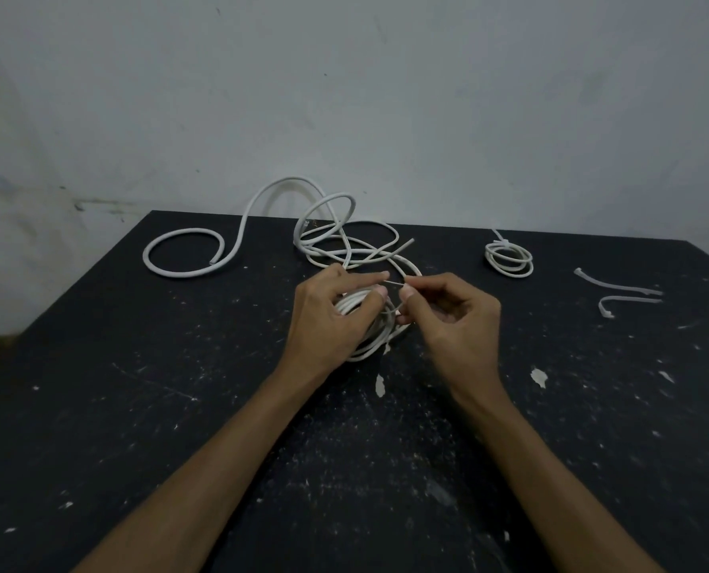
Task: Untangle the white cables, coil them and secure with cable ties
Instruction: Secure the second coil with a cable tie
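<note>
Two hands at table centre. Left hand (331,314) grips a coil of white cable (371,324), fingers curled round its turns, thumb and forefinger pinching a thin cable tie (393,284). Right hand (447,314) pinches the tie's other end, remaining fingers curled.

At 12 o'clock: loose tangle of thin white cable (344,246), touching the held coil's far side. At 10 o'clock: thick white cable (187,258), one loop rising against the wall. At 2 o'clock: small tied coil (509,260). At 3 o'clock: two spare cable ties (621,293), apart.

Surface: black table (138,407), scuffed, flecked white. Room: grey stained wall (344,97).
</note>
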